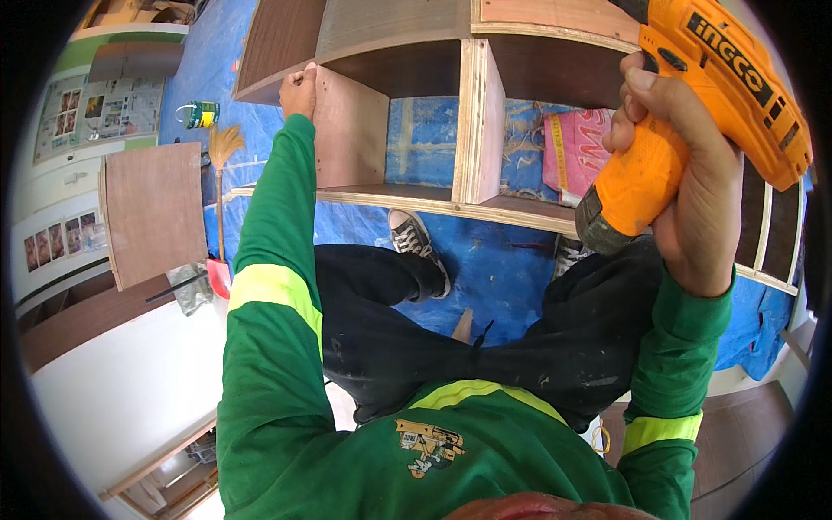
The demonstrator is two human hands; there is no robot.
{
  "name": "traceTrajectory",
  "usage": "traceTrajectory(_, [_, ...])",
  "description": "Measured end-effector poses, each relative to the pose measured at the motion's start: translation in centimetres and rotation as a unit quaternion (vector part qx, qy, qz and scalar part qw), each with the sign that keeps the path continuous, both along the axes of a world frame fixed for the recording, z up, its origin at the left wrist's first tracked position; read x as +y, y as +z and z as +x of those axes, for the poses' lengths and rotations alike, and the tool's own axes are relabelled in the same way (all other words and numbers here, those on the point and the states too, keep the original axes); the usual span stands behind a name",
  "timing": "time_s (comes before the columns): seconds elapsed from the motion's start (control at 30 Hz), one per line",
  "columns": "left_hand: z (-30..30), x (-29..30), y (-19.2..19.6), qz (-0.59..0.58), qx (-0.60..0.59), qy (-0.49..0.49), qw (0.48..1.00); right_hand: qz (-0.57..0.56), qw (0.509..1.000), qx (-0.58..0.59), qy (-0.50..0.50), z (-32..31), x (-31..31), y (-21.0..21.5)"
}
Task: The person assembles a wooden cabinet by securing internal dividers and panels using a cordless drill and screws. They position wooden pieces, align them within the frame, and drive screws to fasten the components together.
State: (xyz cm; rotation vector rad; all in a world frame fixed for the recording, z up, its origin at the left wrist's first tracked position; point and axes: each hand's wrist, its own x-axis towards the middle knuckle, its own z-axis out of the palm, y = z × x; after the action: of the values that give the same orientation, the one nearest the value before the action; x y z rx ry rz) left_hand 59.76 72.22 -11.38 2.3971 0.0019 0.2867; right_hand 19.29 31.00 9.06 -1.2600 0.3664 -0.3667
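In my right hand (pixel 693 143) is an orange cordless drill (pixel 745 65), held up at the right with my fingers wrapped round its handle. Its front end runs out of the picture at the top. My left arm reaches forward to a wooden cabinet frame (pixel 479 121) lying on the floor. There my left hand (pixel 299 94) is closed, fingers pressed together at the top corner of an upright side panel (pixel 351 130). Whatever those fingers hold, if anything, is too small to make out. Plywood edges show along the frame's dividers.
Blue sheeting (pixel 494 282) covers the floor under my feet. A pink printed sack (pixel 576 152) lies inside the frame's right compartment. To the left are a broom (pixel 223 165), a red dustpan (pixel 218 277), a loose brown board (pixel 156 212) and a green pail (pixel 202 114).
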Motion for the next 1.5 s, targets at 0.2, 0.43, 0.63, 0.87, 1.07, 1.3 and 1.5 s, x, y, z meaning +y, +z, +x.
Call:
traceTrajectory(0.2, [-1.3, -0.1, 0.7, 0.092, 0.053, -0.089, 0.990, -0.009, 0.998, -0.003, -0.058, 0.9, 0.8, 0.6])
traceTrajectory(0.43, [-3.1, 4.5, 1.0, 0.194, 0.078, -0.129, 0.969, -0.026, 0.998, -0.027, -0.046, 1.8, 0.1, -1.7])
traceTrajectory(0.63, [-8.0, 7.2, 4.8, 0.165, 0.467, -0.141, 0.857, 0.008, 0.998, -0.014, -0.066, 2.1, -0.9, -1.9])
traceTrajectory(0.87, [-10.9, 10.4, 5.0, 0.304, 0.290, -0.232, 0.877, 0.060, 0.992, -0.058, -0.095, 2.0, -2.6, -2.3])
traceTrajectory(1.07, [-10.0, 11.6, 4.5, 0.351, 0.284, -0.251, 0.856, 0.140, 0.979, -0.046, -0.138, 0.6, -2.3, -2.5])
traceTrajectory(1.3, [-8.3, 12.7, 2.9, 0.341, 0.245, -0.308, 0.854, 0.304, 0.945, -0.095, -0.067, -3.0, -5.0, -5.6])
traceTrajectory(1.5, [-8.2, 10.9, 2.2, 0.308, 0.274, -0.317, 0.854, 0.317, 0.940, -0.095, -0.082, -6.8, -12.3, -7.7])
